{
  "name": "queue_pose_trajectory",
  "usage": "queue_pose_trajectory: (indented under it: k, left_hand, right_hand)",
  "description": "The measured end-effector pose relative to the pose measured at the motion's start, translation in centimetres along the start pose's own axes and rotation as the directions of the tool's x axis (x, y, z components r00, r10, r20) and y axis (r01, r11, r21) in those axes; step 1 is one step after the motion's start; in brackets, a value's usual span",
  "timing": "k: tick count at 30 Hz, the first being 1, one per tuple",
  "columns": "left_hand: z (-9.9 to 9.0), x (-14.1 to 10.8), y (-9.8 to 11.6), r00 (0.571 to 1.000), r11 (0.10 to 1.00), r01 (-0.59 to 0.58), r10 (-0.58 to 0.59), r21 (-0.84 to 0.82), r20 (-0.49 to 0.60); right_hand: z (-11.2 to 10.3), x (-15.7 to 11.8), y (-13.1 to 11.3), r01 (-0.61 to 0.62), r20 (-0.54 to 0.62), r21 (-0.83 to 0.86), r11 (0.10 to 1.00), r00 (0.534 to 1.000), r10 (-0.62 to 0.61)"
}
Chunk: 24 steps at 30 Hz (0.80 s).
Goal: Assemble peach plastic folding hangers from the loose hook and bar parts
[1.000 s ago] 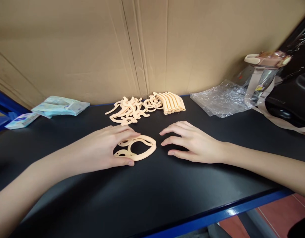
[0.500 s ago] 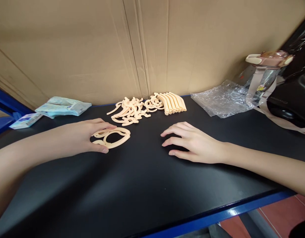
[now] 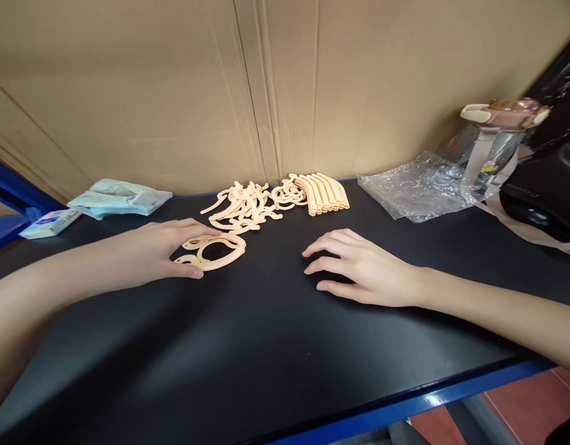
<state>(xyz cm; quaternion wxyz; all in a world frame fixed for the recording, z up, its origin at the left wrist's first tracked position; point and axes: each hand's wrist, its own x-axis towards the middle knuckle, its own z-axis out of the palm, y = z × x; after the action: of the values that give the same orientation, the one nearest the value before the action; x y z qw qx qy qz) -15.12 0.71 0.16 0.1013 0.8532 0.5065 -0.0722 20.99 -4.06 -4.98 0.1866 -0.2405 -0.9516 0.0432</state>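
My left hand (image 3: pixel 180 247) grips a beige plastic folding hanger (image 3: pixel 224 264), folded into a rounded loop, at its left side. Thumb at the near edge and fingers over the far edge hide part of it. Just beyond it lies a loose pile of beige S-shaped hook pieces (image 3: pixel 243 207). Beside that pile are small curled beige pieces (image 3: pixel 288 193) and a neat row of curved beige arm pieces (image 3: pixel 322 194). My right hand (image 3: pixel 352 266) rests palm down on the black tabletop (image 3: pixel 266 346), fingers spread and holding nothing.
A light-blue soft pack (image 3: pixel 120 199) and a smaller packet (image 3: pixel 50 224) lie at the back left. Crumpled clear plastic film (image 3: pixel 414 185) and a strapped drinking bottle (image 3: pixel 504 117) are at the back right, beside a black bag-like object (image 3: pixel 548 191). A cardboard wall (image 3: pixel 173 93) stands behind.
My left hand has shifted the folding hanger slightly away from me, closer to the loose pile, turning it a little. My right hand has stayed in place.
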Motion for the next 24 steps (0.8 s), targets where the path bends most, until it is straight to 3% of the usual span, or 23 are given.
queue_pose_trajectory:
  k: [12,15,19,24]
  left_hand:
    - [0.0,-0.1,0.6,0.999,0.999,-0.032,0.032,-0.017,-0.030]
    - [-0.2,0.3,2.1,0.993,0.998,-0.017,0.010,-0.056,-0.117]
    - [0.3,1.0,3.8,0.954,0.998,-0.068,0.062,-0.011,-0.294]
    - [1.7,1.7,4.2,0.938,0.995,-0.074,0.093,0.068,-0.335]
  right_hand:
    - [0.0,-0.1,0.0,-0.007,0.012,0.027,1.000,1.000,0.007]
    - [0.1,-0.1,0.1,-0.007,0.017,0.031,0.999,1.000,0.006]
    - [0.1,0.1,0.1,-0.006,0.013,0.028,1.000,1.000,0.006]
    - [0.1,0.1,0.1,-0.011,0.020,0.031,0.999,1.000,0.011]
